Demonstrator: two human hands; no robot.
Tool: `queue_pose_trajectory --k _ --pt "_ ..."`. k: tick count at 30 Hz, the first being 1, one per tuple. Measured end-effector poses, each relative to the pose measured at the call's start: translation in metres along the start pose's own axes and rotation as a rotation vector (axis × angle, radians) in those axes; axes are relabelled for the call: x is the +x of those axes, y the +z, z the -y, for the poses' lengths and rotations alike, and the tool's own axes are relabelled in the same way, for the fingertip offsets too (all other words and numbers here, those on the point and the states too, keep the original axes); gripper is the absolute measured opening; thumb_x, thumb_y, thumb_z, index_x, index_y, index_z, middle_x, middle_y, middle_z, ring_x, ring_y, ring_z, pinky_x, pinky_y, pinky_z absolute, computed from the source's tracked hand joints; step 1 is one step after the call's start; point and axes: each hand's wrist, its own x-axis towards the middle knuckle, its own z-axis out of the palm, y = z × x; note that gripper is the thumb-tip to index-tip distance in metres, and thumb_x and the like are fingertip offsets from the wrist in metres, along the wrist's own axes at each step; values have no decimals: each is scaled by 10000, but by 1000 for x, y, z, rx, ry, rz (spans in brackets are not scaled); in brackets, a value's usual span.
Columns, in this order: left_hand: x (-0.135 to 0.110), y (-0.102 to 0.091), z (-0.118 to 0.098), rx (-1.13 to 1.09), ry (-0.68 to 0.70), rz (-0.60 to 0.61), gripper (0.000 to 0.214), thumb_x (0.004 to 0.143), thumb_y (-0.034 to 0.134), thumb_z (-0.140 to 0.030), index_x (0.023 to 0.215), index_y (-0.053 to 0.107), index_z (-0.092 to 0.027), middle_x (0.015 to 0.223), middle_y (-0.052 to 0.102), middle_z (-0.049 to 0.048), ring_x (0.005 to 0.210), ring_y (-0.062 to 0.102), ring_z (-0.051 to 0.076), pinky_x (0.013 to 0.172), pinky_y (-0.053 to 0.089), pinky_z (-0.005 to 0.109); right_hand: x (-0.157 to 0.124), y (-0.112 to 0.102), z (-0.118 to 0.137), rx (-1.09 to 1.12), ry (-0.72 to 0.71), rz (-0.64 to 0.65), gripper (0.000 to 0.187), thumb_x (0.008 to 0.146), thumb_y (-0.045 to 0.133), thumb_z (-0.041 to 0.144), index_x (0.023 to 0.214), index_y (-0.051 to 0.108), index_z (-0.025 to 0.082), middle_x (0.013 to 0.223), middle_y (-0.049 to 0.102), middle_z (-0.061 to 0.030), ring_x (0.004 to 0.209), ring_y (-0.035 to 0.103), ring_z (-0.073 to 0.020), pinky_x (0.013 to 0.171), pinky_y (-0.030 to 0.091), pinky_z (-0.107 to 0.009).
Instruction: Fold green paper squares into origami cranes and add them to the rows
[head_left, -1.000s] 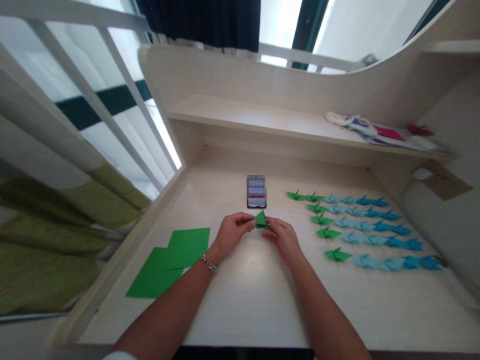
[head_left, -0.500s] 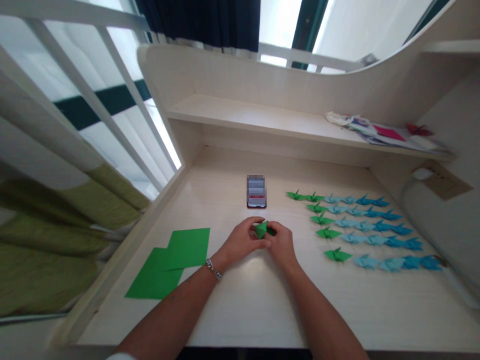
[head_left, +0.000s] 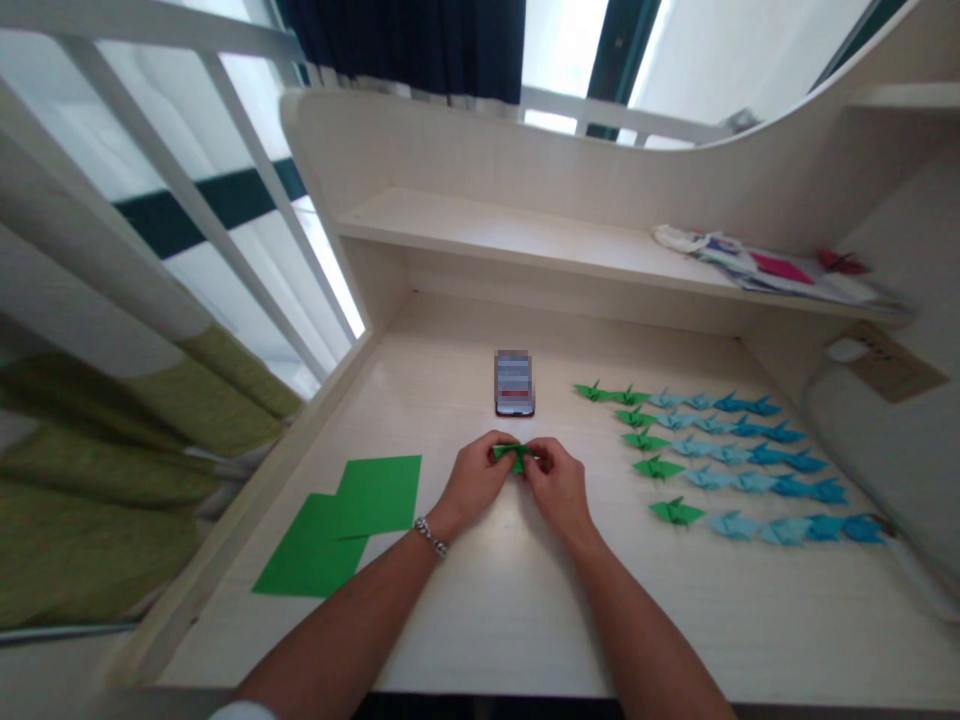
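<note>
Between my hands is a small piece of folded green paper [head_left: 513, 456], partly hidden by the fingers. My left hand [head_left: 480, 476], with a chain bracelet [head_left: 430, 537] at the wrist, pinches its left side. My right hand [head_left: 556, 480] grips the right side between thumb and fingers. Both hands stay close to the desk top, just in front of a phone [head_left: 514, 383]. Overlapping green paper sheets [head_left: 379, 497] lie flat to the left of my left forearm. To the right, green paper cranes [head_left: 658, 468] stand at the left ends of several rows.
Light blue cranes [head_left: 751, 480] and darker blue cranes [head_left: 829, 490] continue those rows rightward. Papers [head_left: 780, 268] lie on the shelf [head_left: 510, 235] above the desk. A cable [head_left: 806, 385] runs down at the right wall. White rails [head_left: 146, 150] and a curtain border the left.
The folded green paper has turned from a raised, pointed shape to a flatter, wider one. My fingers have shifted to its two sides, with my right hand slightly further left.
</note>
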Motion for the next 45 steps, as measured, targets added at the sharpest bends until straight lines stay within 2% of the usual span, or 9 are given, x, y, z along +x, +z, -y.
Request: queue_pose_trajectory --k 4,10,13,17,20,26,31,41,45 --pt "4 1 2 -69 -51 -81 151 760 588 -199 884 668 -163 867 682 48 813 617 171 750 485 294 -1 2 4 18 -5 28 174 786 545 255 921 638 198 850 684 -28 656 634 -159 649 504 -282" --pt "7 0 3 -157 -44 -108 163 751 616 -212 890 674 -149 886 688 68 837 627 180 785 486 310 2 5 3 293 124 136 356 762 609 330 1093 605 198 924 669 -51 611 608 -142 544 498 -257" --pt "7 -1 7 -191 -66 -98 185 729 639 -212 898 675 -145 885 690 71 825 632 185 762 495 310 3 5 3 362 168 157 338 731 648 360 1018 615 183 924 655 -56 616 598 -141 516 492 -249" --pt "7 -2 10 -160 -86 -114 187 745 620 -215 908 677 -145 849 688 66 780 626 177 714 492 296 4 5 0 388 255 146 272 766 597 425 860 604 170 758 632 -33 614 602 -158 506 487 -254" --pt "7 -2 11 -166 -83 -96 198 748 623 -233 916 680 -146 855 691 68 786 628 178 714 494 294 5 4 -6 291 219 155 228 757 606 386 811 640 167 699 642 -32 619 595 -165 560 497 -277" --pt "5 1 12 -184 -72 -57 221 749 639 -274 927 684 -151 902 700 81 839 638 192 775 500 317 9 2 -13 200 93 75 241 716 647 288 930 717 202 937 704 -60 835 625 -208 776 490 -339" --pt "5 1 9 -195 -86 -46 215 745 642 -261 918 688 -141 891 710 90 823 649 194 777 508 323 10 2 -11 373 170 120 287 770 609 381 938 726 181 865 722 -55 795 638 -215 725 494 -336" --pt "4 1 8 -157 -76 -44 243 678 637 -126 910 702 -153 909 717 83 849 654 200 787 512 324 10 2 -9 452 180 184 309 671 702 342 934 732 182 911 726 -59 838 650 -225 814 490 -368" --pt "5 0 3 -191 -98 -38 226 680 655 -157 901 705 -147 894 720 86 824 659 201 774 518 335 10 -1 -9 476 210 199 332 663 711 369 938 731 185 902 725 -53 804 645 -214 784 489 -357"
